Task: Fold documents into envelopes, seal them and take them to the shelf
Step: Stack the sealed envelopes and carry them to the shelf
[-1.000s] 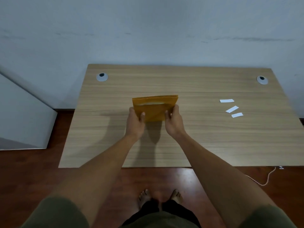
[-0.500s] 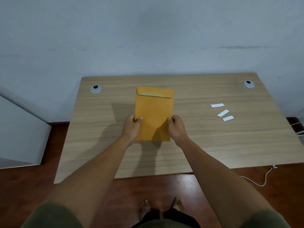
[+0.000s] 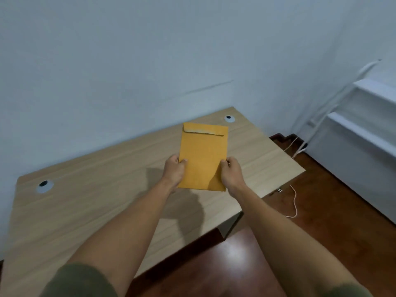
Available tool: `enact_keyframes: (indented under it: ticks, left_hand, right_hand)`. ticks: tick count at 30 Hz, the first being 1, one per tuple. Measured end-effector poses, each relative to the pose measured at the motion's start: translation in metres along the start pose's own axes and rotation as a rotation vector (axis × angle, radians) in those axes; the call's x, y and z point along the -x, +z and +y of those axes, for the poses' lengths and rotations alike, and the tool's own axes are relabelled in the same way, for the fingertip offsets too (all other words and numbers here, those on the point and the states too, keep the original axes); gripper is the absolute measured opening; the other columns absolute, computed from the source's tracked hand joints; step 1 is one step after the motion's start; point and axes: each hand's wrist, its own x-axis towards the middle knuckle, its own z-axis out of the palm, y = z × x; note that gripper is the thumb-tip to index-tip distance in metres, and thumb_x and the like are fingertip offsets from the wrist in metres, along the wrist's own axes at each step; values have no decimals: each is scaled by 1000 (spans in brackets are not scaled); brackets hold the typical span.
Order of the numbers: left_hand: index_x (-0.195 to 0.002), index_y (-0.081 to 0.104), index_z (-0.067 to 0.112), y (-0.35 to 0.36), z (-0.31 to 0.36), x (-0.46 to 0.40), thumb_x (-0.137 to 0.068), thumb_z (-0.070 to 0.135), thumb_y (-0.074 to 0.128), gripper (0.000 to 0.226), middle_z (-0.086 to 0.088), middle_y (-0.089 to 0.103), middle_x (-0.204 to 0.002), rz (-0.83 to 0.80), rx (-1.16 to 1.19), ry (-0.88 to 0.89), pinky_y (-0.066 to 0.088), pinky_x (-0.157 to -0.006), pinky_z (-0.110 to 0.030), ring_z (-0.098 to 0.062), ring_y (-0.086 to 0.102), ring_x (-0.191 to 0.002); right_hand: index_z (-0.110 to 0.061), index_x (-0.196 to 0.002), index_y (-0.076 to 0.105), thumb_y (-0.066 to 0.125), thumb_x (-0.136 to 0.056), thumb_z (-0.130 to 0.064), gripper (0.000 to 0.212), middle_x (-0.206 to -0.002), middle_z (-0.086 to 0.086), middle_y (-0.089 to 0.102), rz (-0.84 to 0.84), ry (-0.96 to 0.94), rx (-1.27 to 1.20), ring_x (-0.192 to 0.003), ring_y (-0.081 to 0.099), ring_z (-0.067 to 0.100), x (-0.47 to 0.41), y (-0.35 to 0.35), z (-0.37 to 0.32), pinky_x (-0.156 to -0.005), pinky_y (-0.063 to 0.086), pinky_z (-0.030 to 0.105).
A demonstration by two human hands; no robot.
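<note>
Both hands carry the envelope (image 3: 203,156) above the desk (image 3: 85,200), near its right end. The left hand (image 3: 174,171) pinches the envelope's left edge, thumb on the face and fingers behind; the right hand (image 3: 231,173) pinches the right edge the same way. Gripping both long edges low down probably keeps the thin packet flat and steady for carrying, and leaves the flap (image 3: 204,128) at the far end free; the flap is folded down, though a pale strip along its lip makes it hard to tell whether it is fully stuck. The envelope's shadow falls on the desk below it, so it is lifted clear, not resting. Right of the desk, open wood floor (image 3: 321,221) runs to a white shelf unit (image 3: 364,133), likely the goal. A thin cable (image 3: 294,202) lies on the floor just off the desk's right edge, a possible snag underfoot.
</note>
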Motion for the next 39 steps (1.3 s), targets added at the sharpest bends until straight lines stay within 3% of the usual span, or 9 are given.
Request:
enact_keyframes:
  ticks: [4,9,16,20,24,28,31,36,39]
  left_hand:
    - [-96,69,19,94,28,0,-96,13,51,19,-5,74,-99,-137,-18,18,58,-80,-43,-28,70,-87]
    - [-101,64,9,203,62,20,-91,8,43,23,-14,68,-89,-277,-42,30,52,-65,-39,-25,62,-75]
    - [-91,54,9,373,90,75,-88,-3,41,18,-15,64,-93,-487,-97,104,53,-60,-37,-26,63,-75]
    - [-109,55,12,454,96,102,-92,7,50,18,-11,66,-110,-575,-179,147,60,-77,-48,-24,68,-91]
    - [-115,53,12,514,105,130,-96,3,49,21,-1,62,-97,-645,-207,191,49,-48,-18,-10,60,-75]
    - [-111,51,15,574,109,150,-98,2,49,19,-1,62,-97,-729,-213,191,54,-58,-25,-11,61,-75]
    - [-115,51,14,615,111,152,-98,2,48,21,1,61,-93,-771,-207,184,51,-48,-20,-11,60,-73]
    - [-117,53,12,681,119,125,-100,4,45,21,-2,63,-97,-830,-247,192,47,-55,-24,-11,59,-76]
    - [-115,55,8,724,130,100,-99,2,46,19,-3,63,-98,-853,-287,231,48,-51,-17,-9,57,-75]
  right_hand:
    - [-6,-111,52,35,-107,-28,28,-98,3,54,151,10,8,-88,53,21,-13,-94,13,-77,45,40]
    - [-21,-97,55,35,-105,-25,21,-104,2,58,281,-15,1,-99,57,21,-14,-204,36,-86,47,41]
    - [-10,-108,58,38,-106,-23,23,-102,3,61,506,55,-9,-85,56,14,-3,-365,98,-67,44,29]
    - [-9,-103,58,39,-106,-19,21,-95,0,59,644,89,-14,-78,52,9,13,-439,126,-63,41,23]
    - [-7,-103,58,39,-106,-20,23,-92,2,58,749,156,-55,-81,54,18,23,-491,146,-64,40,31]
    - [-8,-102,59,39,-106,-21,24,-91,3,59,841,212,-94,-82,56,19,27,-538,169,-67,42,34]
    - [-10,-102,58,39,-106,-22,23,-93,3,59,881,236,-96,-82,56,19,19,-569,185,-68,42,34]
    - [-7,-102,57,39,-106,-22,24,-90,4,57,925,272,-129,-78,52,18,-21,-608,203,-63,39,33]
    - [-4,-101,57,39,-107,-22,26,-88,7,57,945,301,-140,-76,52,20,-53,-632,211,-62,36,34]
